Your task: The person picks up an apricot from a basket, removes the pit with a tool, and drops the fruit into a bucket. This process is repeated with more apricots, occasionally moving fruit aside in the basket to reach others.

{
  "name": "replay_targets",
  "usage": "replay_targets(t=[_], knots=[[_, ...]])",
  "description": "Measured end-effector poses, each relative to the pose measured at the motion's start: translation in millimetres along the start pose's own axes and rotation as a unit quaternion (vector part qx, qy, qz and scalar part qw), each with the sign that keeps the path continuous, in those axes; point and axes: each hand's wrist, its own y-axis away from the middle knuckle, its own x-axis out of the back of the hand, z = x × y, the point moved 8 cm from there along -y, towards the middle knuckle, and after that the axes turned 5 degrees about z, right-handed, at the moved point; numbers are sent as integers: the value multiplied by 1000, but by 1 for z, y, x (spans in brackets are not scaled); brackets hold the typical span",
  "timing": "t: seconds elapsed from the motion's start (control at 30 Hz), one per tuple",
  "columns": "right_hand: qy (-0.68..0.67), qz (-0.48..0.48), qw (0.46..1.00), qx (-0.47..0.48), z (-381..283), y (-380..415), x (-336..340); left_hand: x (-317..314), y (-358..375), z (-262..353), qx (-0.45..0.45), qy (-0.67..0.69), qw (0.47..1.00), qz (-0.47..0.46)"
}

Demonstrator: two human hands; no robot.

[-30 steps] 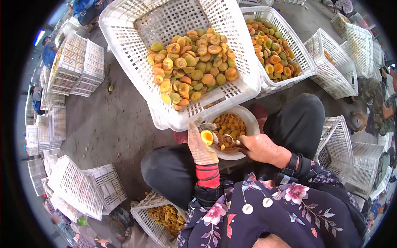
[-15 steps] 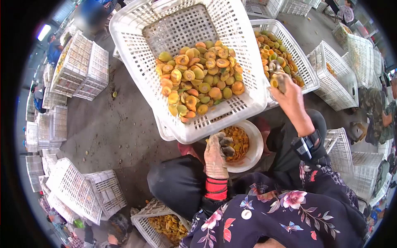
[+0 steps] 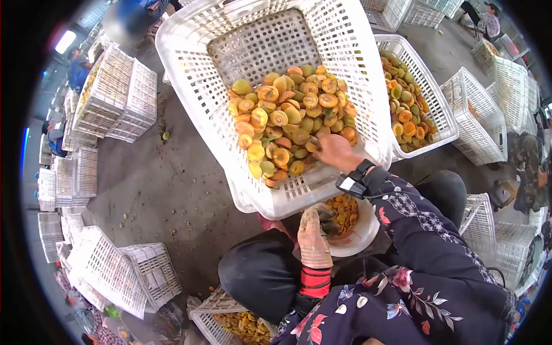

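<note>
My bare right hand [image 3: 338, 153] reaches into the tilted white plastic basket [image 3: 287, 198], at the right end of a heap of apricot halves [image 3: 287, 115]. Its fingertips close on an apricot half [image 3: 313, 145] at the heap's edge; the fingers are partly hidden. My left hand [image 3: 317, 230], in a dirty work glove with dark fingertips, is held above the near side of a white bucket [image 3: 368, 233]. The gloved fingers are curled, and what they hold, if anything, is hidden. Orange apricot pieces [image 3: 345, 213] lie inside the bucket.
A second white basket [image 3: 448, 129] of apricots stands to the right. Another crate [image 3: 210, 313] with orange pieces is by my left knee. Stacked crates [image 3: 118, 95] line the left side, more crates [image 3: 477, 115] the right. People sit farther off. Debris dots the grey floor [image 3: 167, 190].
My right hand has moved left from the right-hand basket into the tilted basket's apricots. The left hand stays over the bucket. The whole view has shifted slightly.
</note>
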Motion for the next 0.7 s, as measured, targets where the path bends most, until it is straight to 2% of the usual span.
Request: replay_targets(t=[0.07, 0.1, 0.13, 0.17, 0.23, 0.27, 0.3, 0.37, 0.4, 0.43, 0.47, 0.5, 0.57, 0.6, 0.63, 0.67, 0.7], knots=[[-160, -21, 987, -12, 2, 12, 9, 6, -6, -5, -18, -3, 1000, 5], [-159, -23, 987, -11, -12, 27, 28, 11, -10, -8, -20, 22, 999, 14], [-290, -102, 950, -49, -35, 54, 46, 15, -10, -9, -20, 47, 998, 25], [-414, -178, 889, -87, -56, 83, 54, 14, -8, -7, -18, 48, 998, 26], [-564, -269, 766, -149, -79, 132, 48, 5, -2, 4, -34, 96, 995, -6], [-570, -310, 749, -137, -86, 153, 47, 0, -5, 7, -68, 30, 996, -58], [-574, -308, 747, -135, -91, 166, 42, -2, -5, 6, -53, 79, 993, -65], [-488, -146, 853, -113, -84, 177, 51, -17, 8, 11, 16, 117, 988, -97], [-488, -144, 853, -115, -81, 183, 41, -18, 10, 9, 18, 116, 988, -99], [-421, 8, 907, -6, -79, 181, 56, -16, 10, 8, -11, 69, 993, -92], [-335, 161, 923, 102, -80, 191, 75, -15, 11, 8, -39, 21, 995, -86], [-333, 164, 923, 100, -81, 198, 85, -17, 15, 10, -37, 20, 995, -89], [-253, 90, 960, 78, -91, 211, 104, -20, 25, 24, -56, 20, 995, -81], [-252, 91, 960, 78, -94, 219, 113, -22, 30, 31, -55, 40, 997, -45], [-173, 12, 981, 83, -100, 228, 107, -22, 33, 34, -56, 40, 997, -45], [-92, -65, 990, 88, -103, 239, 97, -24, 35, 31, -15, 68, 996, -61], [-108, -52, 987, 110, -106, 244, 98, -26, 37, 27, 28, 94, 992, -77]])
